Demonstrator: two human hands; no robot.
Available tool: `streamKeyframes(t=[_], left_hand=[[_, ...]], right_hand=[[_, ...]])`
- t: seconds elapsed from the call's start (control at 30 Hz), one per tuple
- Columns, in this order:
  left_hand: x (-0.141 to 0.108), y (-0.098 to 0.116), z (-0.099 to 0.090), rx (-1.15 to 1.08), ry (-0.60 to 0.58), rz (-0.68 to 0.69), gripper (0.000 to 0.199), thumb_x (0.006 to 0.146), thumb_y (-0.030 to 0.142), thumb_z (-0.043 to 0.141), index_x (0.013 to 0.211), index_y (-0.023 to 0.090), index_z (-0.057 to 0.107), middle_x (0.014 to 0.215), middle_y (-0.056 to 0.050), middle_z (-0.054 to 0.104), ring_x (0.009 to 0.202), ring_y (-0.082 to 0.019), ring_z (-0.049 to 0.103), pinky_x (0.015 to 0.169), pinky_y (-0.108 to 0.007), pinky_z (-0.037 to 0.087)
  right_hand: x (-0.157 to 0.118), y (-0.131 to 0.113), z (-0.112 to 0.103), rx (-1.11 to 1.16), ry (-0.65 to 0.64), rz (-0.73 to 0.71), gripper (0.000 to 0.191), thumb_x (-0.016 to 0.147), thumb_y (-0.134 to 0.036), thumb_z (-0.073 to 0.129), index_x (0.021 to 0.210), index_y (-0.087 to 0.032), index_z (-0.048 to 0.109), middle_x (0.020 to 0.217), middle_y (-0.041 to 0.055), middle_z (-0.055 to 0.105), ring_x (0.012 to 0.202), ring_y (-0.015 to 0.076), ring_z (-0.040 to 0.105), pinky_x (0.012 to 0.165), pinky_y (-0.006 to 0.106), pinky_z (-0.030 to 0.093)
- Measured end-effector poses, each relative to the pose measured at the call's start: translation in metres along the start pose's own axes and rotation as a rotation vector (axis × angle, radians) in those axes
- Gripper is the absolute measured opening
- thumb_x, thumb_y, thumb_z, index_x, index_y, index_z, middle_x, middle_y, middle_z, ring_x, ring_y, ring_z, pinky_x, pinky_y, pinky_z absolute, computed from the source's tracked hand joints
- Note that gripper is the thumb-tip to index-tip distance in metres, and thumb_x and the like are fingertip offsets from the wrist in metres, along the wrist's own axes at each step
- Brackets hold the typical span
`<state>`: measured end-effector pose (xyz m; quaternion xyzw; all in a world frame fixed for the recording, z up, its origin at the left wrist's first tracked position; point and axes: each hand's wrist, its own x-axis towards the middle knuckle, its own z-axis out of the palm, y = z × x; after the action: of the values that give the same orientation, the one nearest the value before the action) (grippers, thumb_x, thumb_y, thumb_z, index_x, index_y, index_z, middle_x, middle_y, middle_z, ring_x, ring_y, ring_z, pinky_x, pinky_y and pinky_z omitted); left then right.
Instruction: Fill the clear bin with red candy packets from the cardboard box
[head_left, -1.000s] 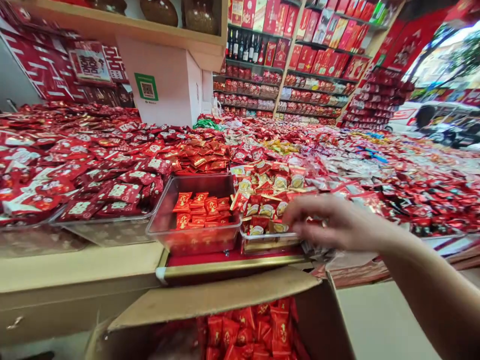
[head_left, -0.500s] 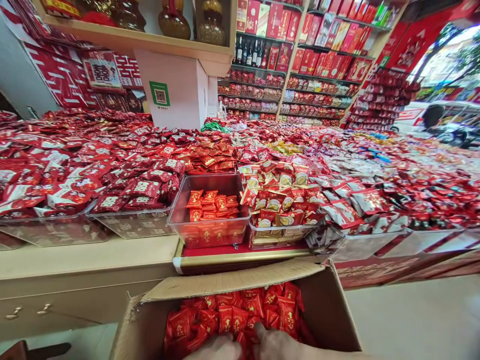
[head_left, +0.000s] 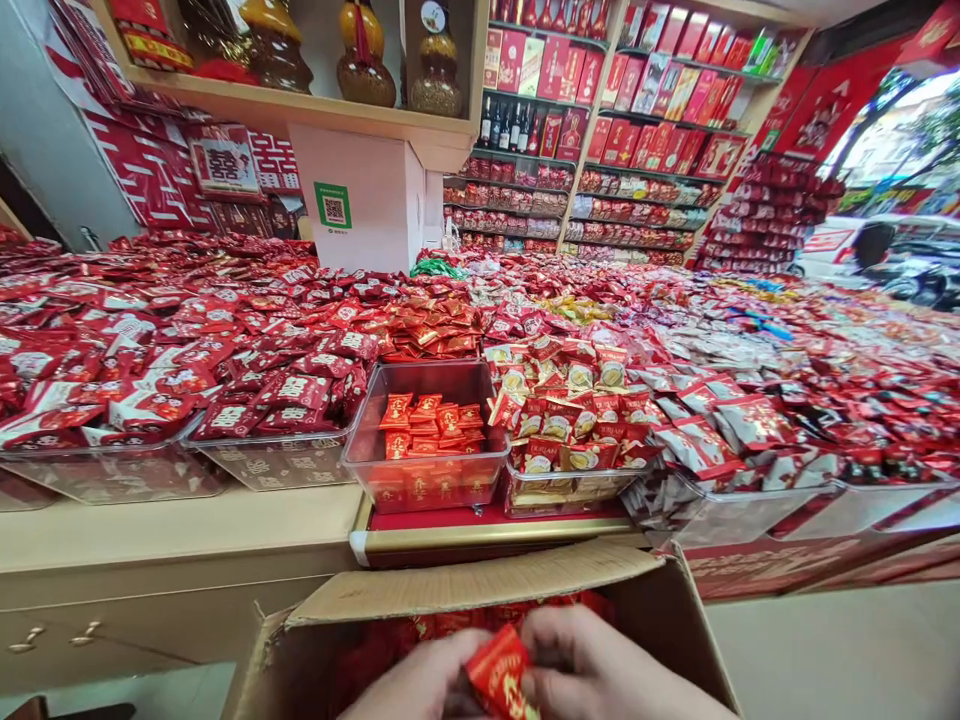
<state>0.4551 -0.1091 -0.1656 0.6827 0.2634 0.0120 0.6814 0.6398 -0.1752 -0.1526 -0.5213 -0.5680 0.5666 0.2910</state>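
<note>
My left hand [head_left: 424, 680] and my right hand [head_left: 589, 660] are side by side over an open cardboard box [head_left: 480, 588]. Between them is a small red packet [head_left: 496, 668] with gold print, pinched by the fingers of both hands. More red packets lie inside the box, mostly hidden behind my hands and the front flap. Just beyond the box, a clear plastic bin [head_left: 427, 482] is partly filled with similar red packets [head_left: 431, 425] set in rows.
Right of that bin stands a bin of durian-labelled packets [head_left: 562, 430]. Heaped bins of maroon packets [head_left: 292, 390] lie to the left, red-and-white packets [head_left: 705, 440] to the right. A pillar [head_left: 367, 205] with a QR code rises behind; drawers [head_left: 90, 620] are below left.
Both hands have come up from among the packets in the box, now with a red packet held between them. The view has tilted up slightly.
</note>
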Motion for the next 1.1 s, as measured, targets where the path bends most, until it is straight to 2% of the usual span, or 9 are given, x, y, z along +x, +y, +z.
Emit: streamKeyframes(t=[0.1,0.2,0.33,0.43,0.53,0.7,0.87,1.0,1.1], left_hand=[[-0.005,0.029,0.000,-0.260,0.107,0.029,0.039,0.075,0.040,0.057,0.106,0.017,0.054,0.079,-0.003,0.067,0.069,-0.016,0.062,0.058,-0.022,0.046],[-0.003,0.040,-0.004,-0.276,0.185,0.047,0.038,0.077,0.042,0.054,0.106,0.016,0.054,0.074,-0.003,0.067,0.063,-0.015,0.063,0.049,-0.019,0.042],[0.006,0.043,-0.007,-0.279,0.277,0.019,0.038,0.079,0.048,0.049,0.096,0.015,0.058,0.063,-0.001,0.064,0.055,-0.013,0.062,0.042,-0.016,0.039],[0.008,0.047,-0.007,-0.213,0.402,0.074,0.035,0.079,0.047,0.049,0.089,0.016,0.059,0.064,0.001,0.062,0.056,-0.012,0.059,0.043,-0.017,0.042],[0.007,0.053,-0.005,-0.126,0.502,0.133,0.029,0.078,0.044,0.052,0.086,0.018,0.060,0.068,0.002,0.061,0.060,-0.013,0.056,0.048,-0.018,0.046],[0.006,0.056,0.002,-0.138,0.649,0.184,0.025,0.079,0.042,0.051,0.081,0.019,0.061,0.070,0.001,0.064,0.059,-0.012,0.053,0.054,-0.018,0.046],[0.013,0.050,0.002,-0.319,0.552,0.266,0.030,0.068,0.039,0.065,0.091,0.020,0.059,0.081,-0.002,0.065,0.073,-0.015,0.058,0.071,-0.025,0.048],[0.017,0.044,-0.002,-0.281,0.451,0.228,0.022,0.070,0.035,0.063,0.085,0.018,0.063,0.077,-0.004,0.066,0.071,-0.017,0.059,0.071,-0.029,0.047],[0.018,0.042,-0.002,-0.273,0.455,0.242,0.026,0.071,0.036,0.061,0.090,0.019,0.061,0.075,-0.004,0.066,0.070,-0.017,0.059,0.068,-0.027,0.047]], right_hand=[[-0.002,-0.024,0.002,0.326,0.112,-0.090,0.027,0.066,-0.032,0.065,0.086,-0.018,0.053,0.075,-0.0001,0.058,0.066,0.0119,0.051,0.061,0.023,0.040],[0.005,-0.029,0.004,0.310,0.241,-0.143,0.026,0.066,-0.034,0.068,0.076,-0.017,0.051,0.065,-0.0026,0.053,0.058,0.0091,0.044,0.055,0.021,0.036],[0.014,-0.030,0.002,0.228,0.389,-0.145,0.032,0.076,-0.043,0.055,0.061,-0.016,0.046,0.052,-0.0057,0.039,0.048,0.0065,0.031,0.046,0.020,0.027],[0.016,-0.031,0.001,0.385,0.355,-0.134,0.030,0.069,-0.043,0.063,0.074,-0.016,0.052,0.062,-0.0028,0.049,0.054,0.0086,0.042,0.048,0.021,0.036],[0.016,-0.031,0.004,0.546,0.303,-0.124,0.037,0.057,-0.033,0.075,0.080,-0.017,0.052,0.071,-0.0012,0.057,0.058,0.0103,0.049,0.050,0.022,0.043],[0.015,-0.030,0.009,0.465,0.388,-0.228,0.018,0.069,-0.026,0.067,0.080,-0.016,0.056,0.074,0.0008,0.062,0.067,0.0106,0.054,0.063,0.021,0.043],[0.017,-0.028,0.012,0.533,0.543,-0.298,0.018,0.072,-0.028,0.064,0.086,-0.019,0.058,0.081,0.0031,0.063,0.073,0.0140,0.056,0.070,0.025,0.044],[0.018,-0.028,0.012,0.609,0.575,-0.261,0.016,0.068,-0.029,0.068,0.075,-0.019,0.059,0.075,0.0025,0.065,0.070,0.0135,0.056,0.065,0.023,0.043],[0.018,-0.031,0.010,0.675,0.611,-0.232,0.018,0.063,-0.029,0.072,0.068,-0.018,0.059,0.068,0.0004,0.064,0.063,0.0107,0.054,0.059,0.019,0.042]])
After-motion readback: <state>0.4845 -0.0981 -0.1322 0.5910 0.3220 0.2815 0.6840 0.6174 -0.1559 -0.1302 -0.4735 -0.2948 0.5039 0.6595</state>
